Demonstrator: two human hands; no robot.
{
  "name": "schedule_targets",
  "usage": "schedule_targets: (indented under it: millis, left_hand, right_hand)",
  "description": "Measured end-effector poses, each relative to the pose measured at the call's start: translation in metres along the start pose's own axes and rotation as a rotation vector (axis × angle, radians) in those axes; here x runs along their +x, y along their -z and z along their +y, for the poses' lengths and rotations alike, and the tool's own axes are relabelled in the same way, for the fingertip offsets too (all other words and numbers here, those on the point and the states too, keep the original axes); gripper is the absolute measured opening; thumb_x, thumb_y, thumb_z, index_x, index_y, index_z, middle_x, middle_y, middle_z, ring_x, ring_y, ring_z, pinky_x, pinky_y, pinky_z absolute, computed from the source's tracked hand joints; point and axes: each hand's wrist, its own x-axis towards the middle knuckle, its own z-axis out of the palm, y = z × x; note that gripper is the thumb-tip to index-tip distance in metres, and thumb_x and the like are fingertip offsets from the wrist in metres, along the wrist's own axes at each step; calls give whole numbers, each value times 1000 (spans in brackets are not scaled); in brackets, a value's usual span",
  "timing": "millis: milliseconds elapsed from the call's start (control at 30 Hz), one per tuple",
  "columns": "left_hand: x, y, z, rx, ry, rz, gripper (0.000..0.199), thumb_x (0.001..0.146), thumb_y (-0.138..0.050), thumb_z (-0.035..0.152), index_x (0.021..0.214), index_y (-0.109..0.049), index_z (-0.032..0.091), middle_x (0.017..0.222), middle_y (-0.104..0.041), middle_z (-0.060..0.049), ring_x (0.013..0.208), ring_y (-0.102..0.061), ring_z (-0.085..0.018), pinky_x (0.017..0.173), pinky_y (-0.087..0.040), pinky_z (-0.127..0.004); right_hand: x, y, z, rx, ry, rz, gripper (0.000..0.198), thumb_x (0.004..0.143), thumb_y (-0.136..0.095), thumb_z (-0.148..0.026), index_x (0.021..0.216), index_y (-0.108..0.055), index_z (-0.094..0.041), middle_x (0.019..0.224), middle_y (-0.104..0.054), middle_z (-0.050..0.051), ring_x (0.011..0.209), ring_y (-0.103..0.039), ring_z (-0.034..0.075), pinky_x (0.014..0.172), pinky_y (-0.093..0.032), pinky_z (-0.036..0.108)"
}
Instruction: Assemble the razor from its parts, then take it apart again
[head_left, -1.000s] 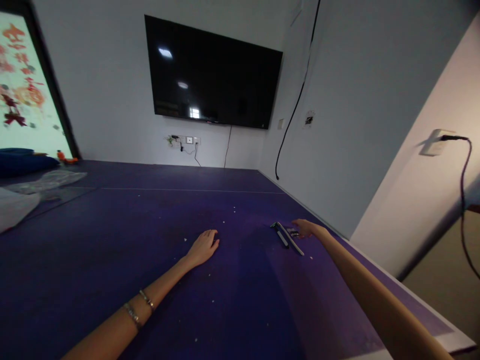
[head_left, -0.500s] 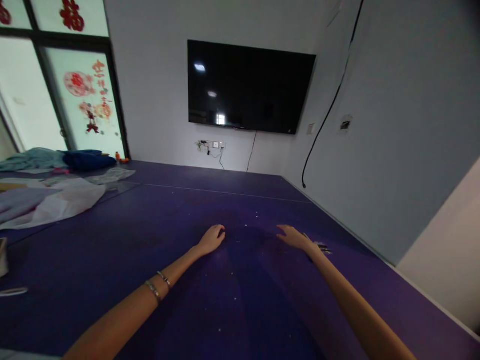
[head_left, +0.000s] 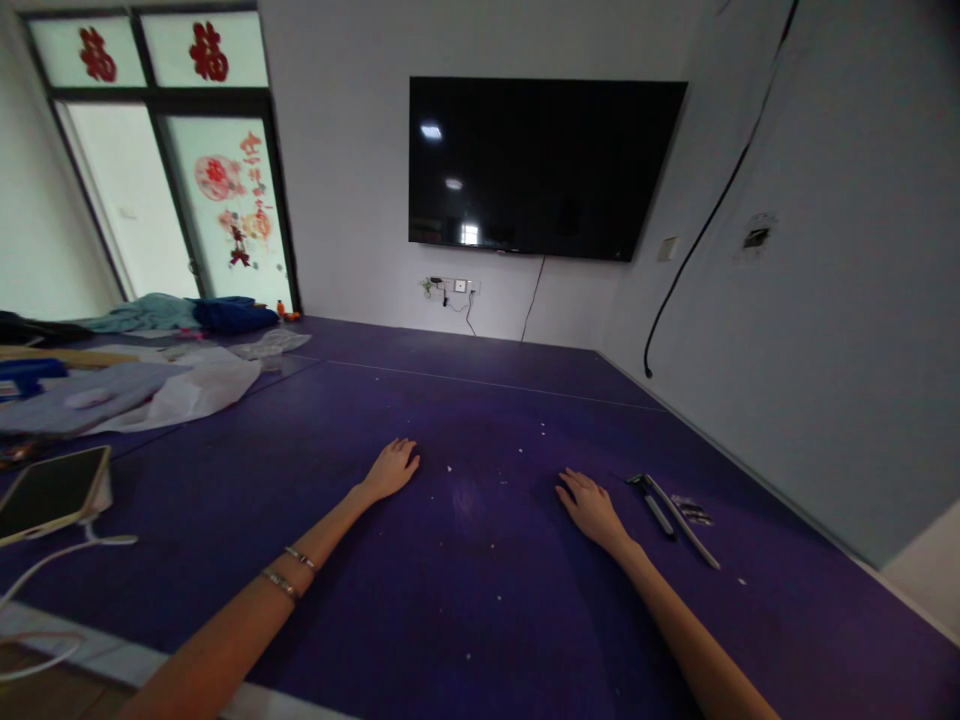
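My left hand (head_left: pixel 391 468) lies palm down on the purple tabletop (head_left: pixel 360 570), its fingers loosely stretched and nothing in them. Two bracelets circle that forearm. Palm down on the same surface, my right hand (head_left: pixel 590 508) has its fingers extended and holds nothing. Just right of it lie a curved, light grey strip-like tool (head_left: pixel 684 522) and a short grey-and-black pen-like piece (head_left: pixel 658 513). Beyond them is a small clear packet (head_left: pixel 694 510) with dark contents. Between my hands, a small white scrap (head_left: pixel 449 468) and several tiny white specks dot the surface.
A phone (head_left: pixel 56 485) with a white cable (head_left: pixel 90 541) stands at the left. Behind it are crumpled white sheeting (head_left: pixel 214 385) and blue cloth (head_left: pixel 234 314). A television (head_left: pixel 540 165) hangs on the far wall; a black cable (head_left: pixel 694 245) dangles along the right wall.
The view has swung left, bringing in the phone. My left hand has shifted left, and my right hand has drawn nearer to me. The tools beside the right forearm now show plainly.
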Motion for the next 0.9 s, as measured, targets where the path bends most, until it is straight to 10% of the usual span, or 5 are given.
schedule_targets:
  millis: [900]
  left_hand:
    - [-7, -4, -5, 100, 15, -91, 47, 87, -30, 35, 124, -47, 12, 135, -42, -15, 130, -29, -25, 103, -26, -43]
  right_hand:
    - [-4, 4, -1, 15, 22, 22, 43, 87, -34, -34, 123, -52, -17, 133, -46, 9, 126, -36, 23, 101, -28, 40]
